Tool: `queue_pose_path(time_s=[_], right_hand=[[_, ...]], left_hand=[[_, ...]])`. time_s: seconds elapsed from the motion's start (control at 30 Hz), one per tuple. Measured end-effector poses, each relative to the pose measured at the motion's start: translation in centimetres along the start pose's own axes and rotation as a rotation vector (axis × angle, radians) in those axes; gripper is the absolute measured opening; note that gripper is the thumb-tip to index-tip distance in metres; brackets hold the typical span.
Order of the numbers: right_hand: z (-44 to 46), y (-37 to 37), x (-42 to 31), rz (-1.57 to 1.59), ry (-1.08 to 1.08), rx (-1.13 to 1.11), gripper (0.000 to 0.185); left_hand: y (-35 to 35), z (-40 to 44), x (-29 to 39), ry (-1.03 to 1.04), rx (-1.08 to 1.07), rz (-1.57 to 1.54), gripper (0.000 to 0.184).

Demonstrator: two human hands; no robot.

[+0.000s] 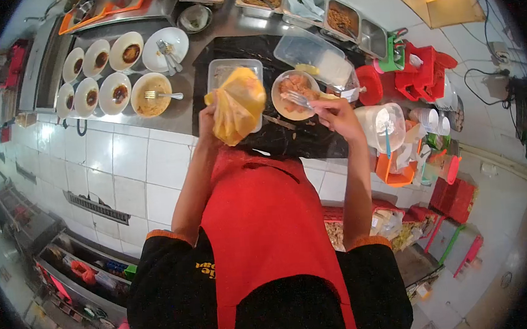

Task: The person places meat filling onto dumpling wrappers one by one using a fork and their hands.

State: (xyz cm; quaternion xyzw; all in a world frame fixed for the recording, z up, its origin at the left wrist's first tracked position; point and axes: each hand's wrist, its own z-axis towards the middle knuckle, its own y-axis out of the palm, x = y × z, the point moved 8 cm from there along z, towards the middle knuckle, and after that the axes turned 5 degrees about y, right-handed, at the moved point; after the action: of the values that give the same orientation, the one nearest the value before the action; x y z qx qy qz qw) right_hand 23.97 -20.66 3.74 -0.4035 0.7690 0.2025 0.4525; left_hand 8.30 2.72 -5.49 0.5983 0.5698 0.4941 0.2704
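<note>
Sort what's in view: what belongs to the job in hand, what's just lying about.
In use:
- yellow sheets, in the left hand
- fork, in the right hand
- food bowl, under the fork

Apparently lying about:
- sauce bowls
- plate
- cups
- green basket

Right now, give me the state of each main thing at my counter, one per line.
Left hand: closed on yellow sheets
Yellow sheets: bunched, raised
Right hand: closed on held fork
Held fork: tines at pink mixture, contact unclear
Mixture bowl: uncovered, partly filled
Six sauce bowls: upright, dark sauce inside
Stained bowl: upright, second fork across its edge
Plate: cutlery on it
White tub: open, blue utensil inside
</note>
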Motion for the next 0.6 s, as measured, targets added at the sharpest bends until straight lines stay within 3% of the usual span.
queue_pose_path(time_s=[0.03, 0.1, 0.13, 0.2, 0.3, 0.37, 0.43, 0.5, 0.57, 0.6], right_hand=[[-1.0, 0.4, -1.9, -0.012, -0.084, 0.053, 0.022], [-1.5, 1.2, -4.4, -0.023, -0.17, 0.11, 0.024], [-1.8, 2.0, -6.4, -0.097, -0.316, 0.192, 0.025], [-2.0, 3.1, -8.1, -0.214, -0.544, 0.343, 0.029], [-1.2, 3.5, -7.4, -0.23, -0.611, 0.446, 0.028], [-2.3, 3.4, -8.2, -0.242, -0.632, 0.469, 0.027], [-2.7, 2.2, -7.7, -0.17, -0.467, 0.408, 0.024], [-3.2, 1.2, -8.1, -0.143, -0.546, 0.35, 0.022], [-3.8, 1.5, -10.0, -0.04, -0.441, 0.246, 0.02], [-3.7, 1.8, -10.9, -0.159, -0.421, 0.245, 0.023]], left_hand=[[0.6, 0.0, -0.2, 0.012, 0.005, 0.005, 0.044], [4.4, -0.1, -1.8, -0.098, -0.192, -0.214, 0.046], [6.1, -0.3, -2.2, -0.125, -0.262, -0.234, 0.05], [7.2, -0.1, -2.6, -0.133, -0.214, -0.195, 0.052], [7.5, 0.2, -2.6, -0.098, -0.149, -0.116, 0.056], [10.1, -0.7, -1.5, -0.071, -0.29, -0.25, 0.052], [9.5, -0.5, -0.9, -0.022, -0.283, -0.208, 0.051], [9.0, -0.4, -0.2, 0.022, -0.276, -0.164, 0.05], [8.4, -0.3, 0.2, 0.08, -0.236, -0.015, 0.051], [8.5, -0.7, -0.1, 0.07, -0.239, -0.014, 0.051]])
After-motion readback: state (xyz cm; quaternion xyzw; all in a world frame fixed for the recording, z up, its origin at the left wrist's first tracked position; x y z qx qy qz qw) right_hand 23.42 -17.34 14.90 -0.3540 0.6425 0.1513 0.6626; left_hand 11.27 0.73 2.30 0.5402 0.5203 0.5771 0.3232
